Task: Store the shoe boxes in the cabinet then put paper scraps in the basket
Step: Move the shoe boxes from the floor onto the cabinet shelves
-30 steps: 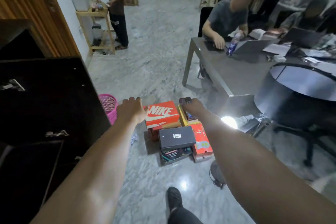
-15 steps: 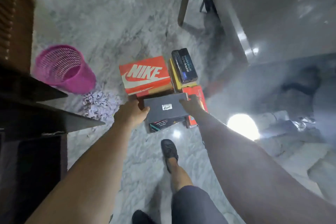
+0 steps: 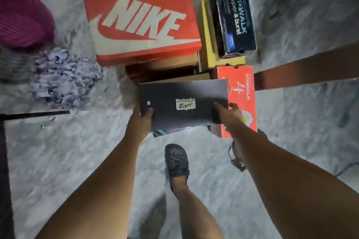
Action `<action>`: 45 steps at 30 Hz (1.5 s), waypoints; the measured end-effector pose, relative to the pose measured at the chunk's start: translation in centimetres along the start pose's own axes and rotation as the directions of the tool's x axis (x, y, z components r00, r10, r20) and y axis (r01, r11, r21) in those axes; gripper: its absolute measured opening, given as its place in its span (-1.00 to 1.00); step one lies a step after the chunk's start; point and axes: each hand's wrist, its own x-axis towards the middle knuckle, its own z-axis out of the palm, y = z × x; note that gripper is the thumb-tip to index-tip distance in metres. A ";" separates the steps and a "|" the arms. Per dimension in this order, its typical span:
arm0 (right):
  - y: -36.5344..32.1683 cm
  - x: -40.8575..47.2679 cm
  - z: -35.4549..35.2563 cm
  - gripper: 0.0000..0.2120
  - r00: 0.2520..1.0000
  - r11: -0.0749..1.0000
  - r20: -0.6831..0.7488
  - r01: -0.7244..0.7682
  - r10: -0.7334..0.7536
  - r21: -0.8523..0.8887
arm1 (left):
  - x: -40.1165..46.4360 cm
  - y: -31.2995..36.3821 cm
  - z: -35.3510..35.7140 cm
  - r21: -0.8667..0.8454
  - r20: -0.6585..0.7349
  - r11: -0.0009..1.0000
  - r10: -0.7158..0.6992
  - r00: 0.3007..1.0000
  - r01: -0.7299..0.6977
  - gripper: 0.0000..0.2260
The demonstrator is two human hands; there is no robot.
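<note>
A black Onitsuka Tiger shoe box (image 3: 182,95) lies on top of the stack on the marble floor. My left hand (image 3: 140,120) grips its near left corner, thumb on the lid. My right hand (image 3: 230,115) grips its near right corner. Behind it sits an orange Nike box (image 3: 141,25) on a brown box. At the back right, a black GOwalk box (image 3: 231,15) rests on a yellow box (image 3: 206,48), and an orange GOwalk box (image 3: 240,91) lies to the right. A pile of paper scraps (image 3: 64,79) lies on the floor beside the pink basket (image 3: 21,17).
The dark cabinet's edge (image 3: 35,115) juts in from the left. A table leg or bar (image 3: 307,72) crosses at the right. My sandalled foot (image 3: 176,163) stands just below the boxes on the marble floor.
The view dropped and closed in on the boxes. Both hands came down from above the stack and took hold of the black box's near corners.
</note>
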 end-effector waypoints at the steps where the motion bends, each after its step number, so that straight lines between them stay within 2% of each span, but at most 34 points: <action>1: 0.7 0.3 0.6 -0.40 1.000 1.000 0.009 0.006 -0.006 0.001 | 0.5 -0.8 0.7 -0.086 -0.003 0.996 -0.006 1.000 0.006 -0.54; 3: 2.2 0.4 1.4 -0.42 0.998 0.997 0.023 0.061 -0.060 -0.041 | 0.6 -1.9 1.4 -0.227 -0.002 0.974 -0.023 1.000 0.022 -0.49; 9: 6.1 -4.0 1.7 -0.36 0.974 0.957 0.029 0.227 -0.226 -0.180 | -4.9 -4.6 -1.1 -0.440 -0.043 0.898 -0.048 0.998 0.024 -0.48; 14: 6.4 -13.5 5.4 -0.51 0.920 0.888 0.130 0.391 -0.370 -0.242 | -11.7 -11.8 -7.3 -0.586 -0.165 0.810 -0.164 0.972 0.037 -0.47; 18: 6.2 -19.9 11.1 -0.47 0.837 0.788 0.304 0.537 -0.454 -0.302 | -15.4 -20.2 -12.7 -0.679 -0.284 0.734 -0.279 0.917 0.013 -0.50; 21: 6.2 -24.5 18.6 -0.39 0.732 0.669 0.452 0.668 -0.510 -0.326 | -18.7 -28.1 -18.2 -0.737 -0.378 0.674 -0.337 0.862 -0.060 -0.55; 24: 6.3 -28.8 26.6 -0.41 0.613 0.549 0.569 0.777 -0.548 -0.308 | -20.4 -35.7 -22.7 -0.778 -0.445 0.616 -0.396 0.803 -0.127 -0.57; 27: 6.0 -31.9 36.0 -0.44 0.495 0.463 0.653 0.853 -0.573 -0.241 | -19.9 -42.8 -26.9 -0.752 -0.532 0.646 -0.478 0.699 -0.131 -0.59; 30: 5.9 -33.0 47.0 -0.52 0.368 0.388 0.707 0.911 -0.604 -0.143 | -15.9 -50.0 -29.3 -0.735 -0.631 0.642 -0.529 0.567 -0.219 -0.87; 32: 5.9 -33.2 54.3 -0.58 0.292 0.343 0.725 0.936 -0.624 -0.081 | -12.5 -53.7 -30.9 -0.720 -0.684 0.633 -0.576 0.448 -0.285 -0.83; 34: 6.3 -33.9 61.3 -0.55 0.191 0.283 0.743 0.959 -0.641 -0.003 | -8.6 -57.9 -32.0 -0.702 -0.712 0.627 -0.613 0.343 -0.338 -0.83; 36: 6.7 -34.5 67.7 -0.46 0.065 0.212 0.752 0.972 -0.656 0.101 | -4.5 -61.8 -33.2 -0.692 -0.717 0.609 -0.643 0.270 -0.388 -0.66; 38: 6.9 -34.8 73.1 -0.40 -0.038 0.151 0.739 0.971 -0.673 0.187 | -1.2 -64.3 -34.6 -0.644 -0.726 0.605 -0.676 0.126 -0.468 -0.51; 42: 6.7 -36.6 81.7 -0.29 -0.139 0.086 0.673 0.953 -0.727 0.290 | 1.8 -65.6 -38.1 -0.590 -0.682 0.609 -0.727 -0.075 -0.531 -0.52; 43: 6.6 -37.6 83.4 -0.26 -0.149 0.074 0.669 0.953 -0.728 0.293 | 2.4 -66.2 -39.3 -0.601 -0.645 0.592 -0.756 -0.111 -0.537 -0.52; 44: 6.5 -38.5 85.0 -0.24 -0.161 0.059 0.674 0.955 -0.721 0.291 | 2.9 -66.6 -40.7 -0.619 -0.613 0.559 -0.783 -0.105 -0.552 -0.50; 45: 6.6 -39.4 86.5 -0.23 -0.168 0.046 0.679 0.958 -0.715 0.285 | 3.2 -67.0 -42.0 -0.670 -0.593 0.527 -0.804 -0.051 -0.523 -0.46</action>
